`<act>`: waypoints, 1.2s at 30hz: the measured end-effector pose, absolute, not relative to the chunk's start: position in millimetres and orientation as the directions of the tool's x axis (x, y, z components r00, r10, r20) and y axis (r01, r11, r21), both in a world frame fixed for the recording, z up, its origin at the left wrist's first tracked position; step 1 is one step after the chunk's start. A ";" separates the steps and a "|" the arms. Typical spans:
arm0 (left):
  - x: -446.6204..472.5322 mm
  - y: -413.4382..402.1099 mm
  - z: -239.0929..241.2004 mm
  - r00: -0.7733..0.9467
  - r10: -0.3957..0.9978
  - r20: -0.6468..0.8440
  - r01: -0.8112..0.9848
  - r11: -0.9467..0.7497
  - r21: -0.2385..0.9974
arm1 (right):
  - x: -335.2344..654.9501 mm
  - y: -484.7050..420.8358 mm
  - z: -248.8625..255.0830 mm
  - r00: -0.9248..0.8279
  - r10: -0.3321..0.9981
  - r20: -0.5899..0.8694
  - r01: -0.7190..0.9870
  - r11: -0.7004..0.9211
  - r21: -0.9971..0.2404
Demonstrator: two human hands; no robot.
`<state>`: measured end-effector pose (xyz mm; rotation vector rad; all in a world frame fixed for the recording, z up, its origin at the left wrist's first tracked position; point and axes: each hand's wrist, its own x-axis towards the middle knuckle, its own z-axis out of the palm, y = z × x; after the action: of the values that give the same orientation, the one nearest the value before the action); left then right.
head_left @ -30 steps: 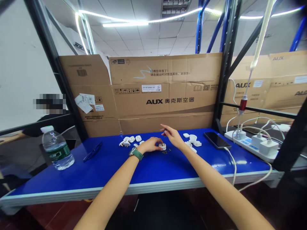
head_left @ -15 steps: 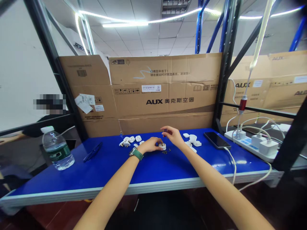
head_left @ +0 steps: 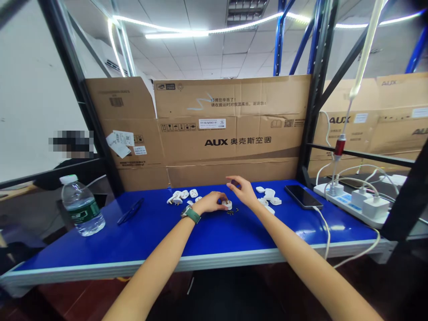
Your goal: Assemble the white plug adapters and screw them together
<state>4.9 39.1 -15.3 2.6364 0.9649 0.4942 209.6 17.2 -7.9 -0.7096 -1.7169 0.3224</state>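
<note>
My left hand (head_left: 211, 203), with a green-banded watch on its wrist, is closed around a small white plug housing (head_left: 228, 204) on the blue table. Small brass-coloured parts show at the housing's top. Just above and right of it hovers my right hand (head_left: 243, 191), its thumb and forefinger curled toward each other; anything between them is too small to make out. Several tiny brass-coloured pieces (head_left: 230, 213) lie in front of the housing. White plug parts (head_left: 177, 197) are heaped left of my left hand, and white covers (head_left: 269, 194) lie beyond my right forearm.
A water bottle (head_left: 82, 207) and a dark blue pen (head_left: 131, 211) are on the left of the table (head_left: 220, 240). To the right are a phone (head_left: 303, 196) with a cable and a loaded power strip (head_left: 354, 206). Cardboard (head_left: 230, 154) lines the back. A person (head_left: 75, 156) sits beyond the left post.
My right hand has shifted very slightly, staying close above the housing. My left hand keeps its hold on the housing. The whole view has moved a little.
</note>
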 end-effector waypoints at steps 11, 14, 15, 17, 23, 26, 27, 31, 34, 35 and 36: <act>4.4 35.4 -12.4 0.712 0.668 0.217 0.577 -0.733 0.361 | 207.4 15.7 -4.2 -0.144 0.663 0.735 0.131 0.749 -0.650; 4.9 33.8 -11.1 0.710 0.670 0.216 0.579 -0.731 0.362 | 207.6 12.3 -0.6 -0.118 0.662 0.740 0.186 0.747 -0.638; 5.1 33.3 -10.7 0.709 0.672 0.214 0.583 -0.729 0.358 | 207.9 11.8 0.0 -0.103 0.664 0.740 0.206 0.743 -0.637; 5.6 32.6 -9.9 0.707 0.674 0.212 0.591 -0.729 0.346 | 208.7 12.0 0.3 -0.085 0.673 0.734 0.225 0.731 -0.644; 6.1 33.3 -10.3 0.714 0.668 0.211 0.585 -0.734 0.345 | 209.4 14.0 -1.1 -0.087 0.684 0.724 0.238 0.720 -0.652; 5.7 35.0 -11.6 0.713 0.667 0.215 0.585 -0.736 0.340 | 209.9 12.0 -0.8 -0.098 0.652 0.752 0.267 0.745 -0.611; 5.6 35.6 -12.1 0.711 0.668 0.218 0.587 -0.735 0.339 | 210.2 11.7 -1.1 -0.106 0.637 0.763 0.273 0.757 -0.594; 4.7 37.4 -13.6 0.710 0.669 0.220 0.586 -0.735 0.342 | 211.4 13.6 -4.1 -0.137 0.623 0.770 0.245 0.775 -0.583; 4.0 38.0 -14.3 0.715 0.663 0.223 0.584 -0.741 0.332 | 210.8 15.5 -5.1 -0.156 0.649 0.745 0.202 0.759 -0.619; 3.9 37.9 -14.4 0.716 0.661 0.224 0.583 -0.743 0.330 | 210.4 15.6 -4.8 -0.158 0.657 0.737 0.183 0.753 -0.632; 3.9 37.8 -14.3 0.717 0.659 0.225 0.581 -0.744 0.329 | 209.9 15.5 -4.2 -0.158 0.664 0.730 0.165 0.747 -0.644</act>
<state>3.9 37.8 -14.3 2.6887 0.9872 0.4843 209.9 15.5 -4.2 -0.6627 -1.7044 0.4998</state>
